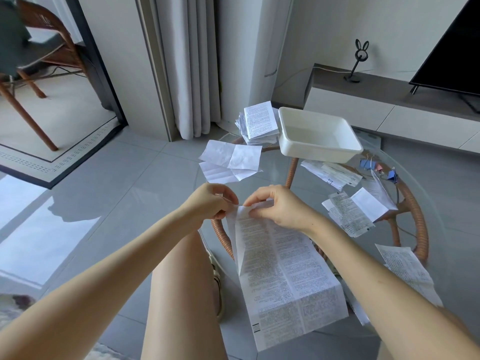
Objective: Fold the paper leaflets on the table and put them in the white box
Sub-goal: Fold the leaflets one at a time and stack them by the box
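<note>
Both grips, the left hand (213, 201) and right hand (279, 206), pinched the far edge of a long leaflet (280, 276) on the glass counter (415, 255); the white box (318, 135) sat far behind.

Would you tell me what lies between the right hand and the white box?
Head view: only bare glass tabletop, a rattan leg beneath it, separates right hand from white box.

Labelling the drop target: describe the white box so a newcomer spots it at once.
Start at the round glass table before the TV cabinet. On its far side, right of the stack of folded leaflets, sits the white box. It alone is a container: shallow, open-topped, rectangular, among flat papers.
</note>
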`<state>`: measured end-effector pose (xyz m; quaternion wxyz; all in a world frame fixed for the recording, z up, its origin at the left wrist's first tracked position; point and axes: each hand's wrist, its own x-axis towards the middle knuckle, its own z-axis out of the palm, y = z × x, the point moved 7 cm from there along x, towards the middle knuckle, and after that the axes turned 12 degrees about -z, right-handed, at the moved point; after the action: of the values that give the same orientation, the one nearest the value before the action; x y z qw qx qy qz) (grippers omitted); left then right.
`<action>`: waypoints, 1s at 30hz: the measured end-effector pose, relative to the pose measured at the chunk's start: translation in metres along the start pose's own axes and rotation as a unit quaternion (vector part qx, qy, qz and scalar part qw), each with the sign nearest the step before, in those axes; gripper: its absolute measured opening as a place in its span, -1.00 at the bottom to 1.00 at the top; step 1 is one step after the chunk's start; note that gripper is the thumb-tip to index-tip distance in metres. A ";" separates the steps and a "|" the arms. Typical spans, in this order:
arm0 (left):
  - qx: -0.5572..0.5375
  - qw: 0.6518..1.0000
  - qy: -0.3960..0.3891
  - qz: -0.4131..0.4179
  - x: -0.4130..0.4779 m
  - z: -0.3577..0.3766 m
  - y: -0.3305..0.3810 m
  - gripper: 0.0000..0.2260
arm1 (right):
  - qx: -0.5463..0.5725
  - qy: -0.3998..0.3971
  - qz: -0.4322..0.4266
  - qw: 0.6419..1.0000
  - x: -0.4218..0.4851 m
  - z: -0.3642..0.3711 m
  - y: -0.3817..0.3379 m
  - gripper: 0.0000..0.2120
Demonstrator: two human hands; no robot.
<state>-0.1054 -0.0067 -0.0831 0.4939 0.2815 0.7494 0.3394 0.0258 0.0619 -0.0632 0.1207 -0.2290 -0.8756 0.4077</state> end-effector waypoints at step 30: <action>0.042 0.981 0.133 0.138 -0.023 -0.019 0.032 -0.75 | -0.104 0.048 0.058 0.992 -0.022 -0.061 0.014 -0.62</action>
<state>-0.1117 -0.0092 -0.0400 0.3259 0.3546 0.7760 0.4073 0.0730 0.0990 -0.0360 0.1142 -0.3099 -0.8917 0.3094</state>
